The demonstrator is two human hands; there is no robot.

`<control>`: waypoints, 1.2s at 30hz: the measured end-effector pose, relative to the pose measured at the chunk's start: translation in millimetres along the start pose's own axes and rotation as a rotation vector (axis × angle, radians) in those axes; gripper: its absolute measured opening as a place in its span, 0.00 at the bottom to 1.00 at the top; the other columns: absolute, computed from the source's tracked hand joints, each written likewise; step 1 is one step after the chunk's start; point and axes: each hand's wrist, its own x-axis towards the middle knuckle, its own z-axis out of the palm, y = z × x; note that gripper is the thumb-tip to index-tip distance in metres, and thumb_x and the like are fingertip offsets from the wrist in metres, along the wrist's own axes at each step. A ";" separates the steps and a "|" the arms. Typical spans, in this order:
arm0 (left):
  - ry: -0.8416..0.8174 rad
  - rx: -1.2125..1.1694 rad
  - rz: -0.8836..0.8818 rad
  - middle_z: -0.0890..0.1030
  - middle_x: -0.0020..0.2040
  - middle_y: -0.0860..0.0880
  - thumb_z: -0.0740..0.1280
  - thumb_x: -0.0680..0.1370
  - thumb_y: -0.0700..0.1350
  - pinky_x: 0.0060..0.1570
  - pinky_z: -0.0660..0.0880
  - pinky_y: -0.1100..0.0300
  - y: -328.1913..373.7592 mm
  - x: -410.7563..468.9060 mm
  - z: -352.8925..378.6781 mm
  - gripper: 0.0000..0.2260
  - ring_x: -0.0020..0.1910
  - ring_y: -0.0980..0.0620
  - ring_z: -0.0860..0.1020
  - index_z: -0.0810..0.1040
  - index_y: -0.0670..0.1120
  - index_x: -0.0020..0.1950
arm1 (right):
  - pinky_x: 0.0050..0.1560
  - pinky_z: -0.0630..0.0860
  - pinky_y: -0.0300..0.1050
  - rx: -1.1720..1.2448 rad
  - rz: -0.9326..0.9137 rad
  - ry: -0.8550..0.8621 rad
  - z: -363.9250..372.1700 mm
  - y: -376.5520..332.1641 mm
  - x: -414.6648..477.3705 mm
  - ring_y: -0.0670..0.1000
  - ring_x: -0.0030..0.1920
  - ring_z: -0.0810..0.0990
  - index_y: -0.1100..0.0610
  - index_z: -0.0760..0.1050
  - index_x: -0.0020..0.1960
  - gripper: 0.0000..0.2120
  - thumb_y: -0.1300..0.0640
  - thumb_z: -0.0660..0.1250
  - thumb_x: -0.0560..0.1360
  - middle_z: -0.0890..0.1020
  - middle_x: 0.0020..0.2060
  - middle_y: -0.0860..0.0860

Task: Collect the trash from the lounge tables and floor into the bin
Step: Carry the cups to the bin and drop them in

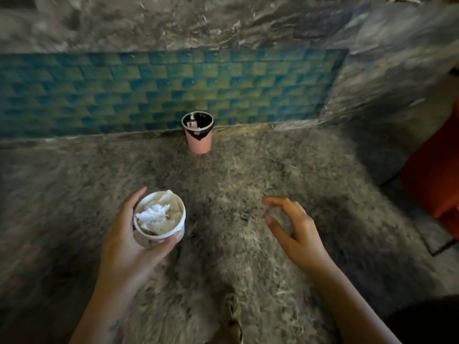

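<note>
1. Down-left of the pink cup (pixel 199 140) on my feed, nearer the camera, the left hand (pixel 124 242) grips a white cup (pixel 173 233), fingers and thumb curled round its wall.
2. That cup's stuffed with crumpled white tissue (pixel 152 214) (trash, far as I can see).
3. Down-right of the pink cup, the right hand (pixel 295 234) hovers over the shaggy rug (pixel 248 281), fingers loosely bent, holding nothing.
4. The pink cup itself stands upright on the rug, and I can't make out what's inside.
</note>
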 end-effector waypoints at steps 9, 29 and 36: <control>-0.059 -0.037 0.000 0.73 0.55 0.73 0.76 0.59 0.55 0.50 0.74 0.58 -8.9 255.9 56.3 0.37 0.53 0.67 0.76 0.64 0.69 0.64 | 0.58 0.68 0.36 -0.005 -0.022 -0.029 10.9 43.5 247.9 0.39 0.57 0.72 0.46 0.71 0.60 0.14 0.50 0.61 0.74 0.76 0.54 0.41; -0.034 0.031 -0.024 0.75 0.58 0.63 0.77 0.66 0.46 0.48 0.72 0.66 -112.5 838.8 125.7 0.36 0.54 0.65 0.75 0.65 0.59 0.69 | 0.58 0.66 0.30 0.027 -0.120 -0.042 154.9 155.2 861.8 0.45 0.59 0.73 0.54 0.72 0.62 0.15 0.58 0.65 0.76 0.76 0.57 0.46; -0.119 0.097 -0.013 0.75 0.60 0.51 0.78 0.65 0.45 0.53 0.73 0.56 -214.6 1023.6 158.2 0.32 0.57 0.52 0.75 0.67 0.57 0.64 | 0.55 0.73 0.46 -0.043 -0.043 0.008 249.7 215.1 1021.1 0.51 0.56 0.76 0.57 0.72 0.61 0.16 0.59 0.66 0.75 0.78 0.55 0.49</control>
